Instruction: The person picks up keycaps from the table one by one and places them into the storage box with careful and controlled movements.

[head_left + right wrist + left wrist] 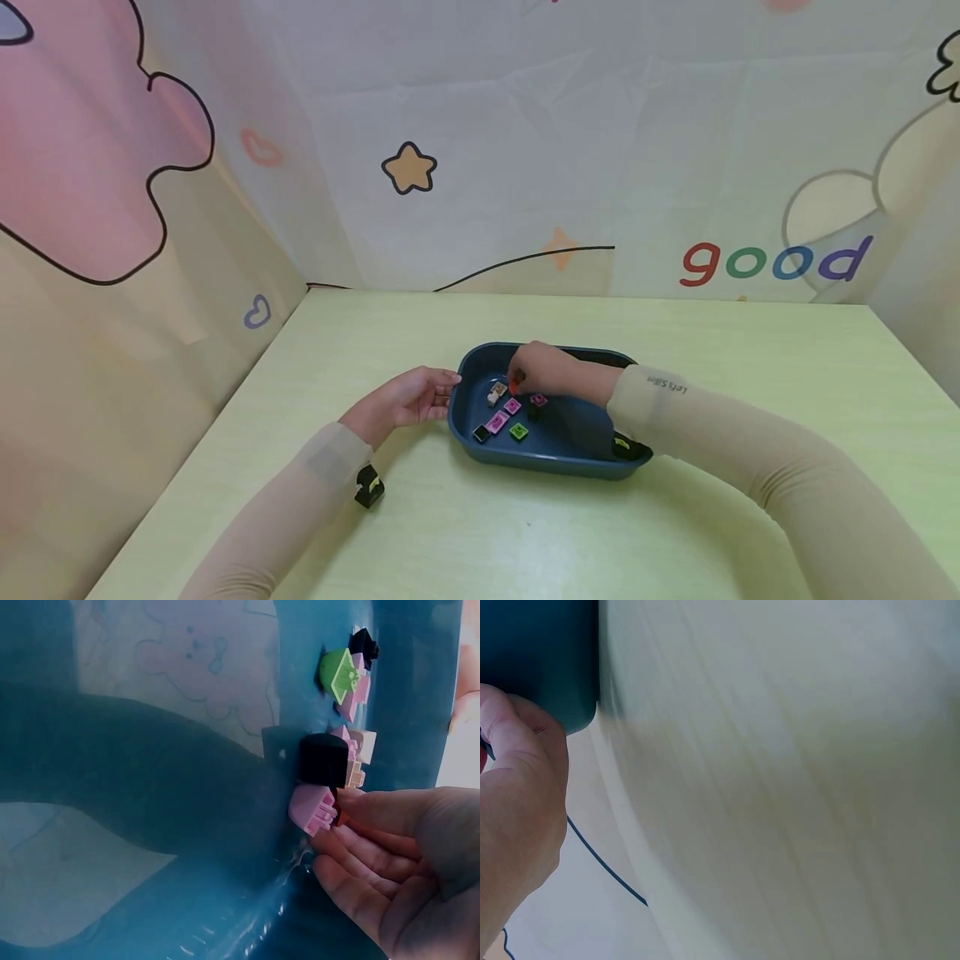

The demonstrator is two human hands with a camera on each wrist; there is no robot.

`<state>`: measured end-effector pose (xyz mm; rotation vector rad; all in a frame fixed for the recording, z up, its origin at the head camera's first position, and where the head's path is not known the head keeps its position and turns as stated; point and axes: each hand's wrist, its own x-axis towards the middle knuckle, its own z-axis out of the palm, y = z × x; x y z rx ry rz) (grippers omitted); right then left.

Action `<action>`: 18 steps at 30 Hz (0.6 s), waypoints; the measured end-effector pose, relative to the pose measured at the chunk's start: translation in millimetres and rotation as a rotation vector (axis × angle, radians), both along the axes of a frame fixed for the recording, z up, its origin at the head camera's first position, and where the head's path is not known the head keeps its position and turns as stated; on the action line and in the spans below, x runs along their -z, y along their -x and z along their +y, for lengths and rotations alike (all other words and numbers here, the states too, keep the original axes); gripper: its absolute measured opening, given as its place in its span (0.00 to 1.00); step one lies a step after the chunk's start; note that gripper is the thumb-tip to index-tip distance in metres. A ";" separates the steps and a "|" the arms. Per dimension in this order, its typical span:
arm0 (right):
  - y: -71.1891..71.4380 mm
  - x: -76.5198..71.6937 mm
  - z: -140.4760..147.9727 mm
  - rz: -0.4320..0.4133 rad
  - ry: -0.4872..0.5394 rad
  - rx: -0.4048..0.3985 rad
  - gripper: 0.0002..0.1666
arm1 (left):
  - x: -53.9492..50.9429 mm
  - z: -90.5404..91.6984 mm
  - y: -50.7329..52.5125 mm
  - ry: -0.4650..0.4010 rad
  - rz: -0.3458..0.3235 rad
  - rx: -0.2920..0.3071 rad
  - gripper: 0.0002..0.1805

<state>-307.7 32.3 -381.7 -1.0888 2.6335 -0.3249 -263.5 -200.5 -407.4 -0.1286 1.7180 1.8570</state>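
Observation:
A blue plastic tray (525, 464) holds several loose keycaps. My left hand (411, 396) is at its left end, the thumb on the rim and the other fingers curled by the outer wall; the left wrist view (525, 780) shows only part of this. Inside the tray, my right hand (547, 367) pinches a small orange-red keycap (513, 387), mostly hidden by the fingertips. Close to those fingers lie a pink keycap (311, 810) and a black keycap (322, 760). A green keycap (519, 432) sits toward the near side, beside a wider pink keycap (497, 422).
The tray stands on a pale yellow-green table (465, 533). A printed cloth (510, 167) hangs behind and to the left. Black devices are strapped under both wrists, the left one (369, 487) over the table and the right one (628, 447) over the tray's near right corner.

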 end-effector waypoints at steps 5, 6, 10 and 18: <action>1.7 6.1 -1.4 0.024 0.003 0.012 0.08 | 1.5 -0.5 1.1 -0.001 0.006 0.009 0.11; 1.7 6.5 -1.6 0.030 0.003 0.012 0.07 | 1.9 -0.4 1.4 -0.001 0.007 0.010 0.12; 1.2 6.5 -2.0 0.038 -0.003 0.013 0.07 | 2.4 -0.5 2.1 0.001 0.008 0.009 0.11; 0.5 5.9 -2.6 0.030 -0.010 0.029 0.09 | 2.4 -0.7 1.6 -0.003 0.008 0.006 0.12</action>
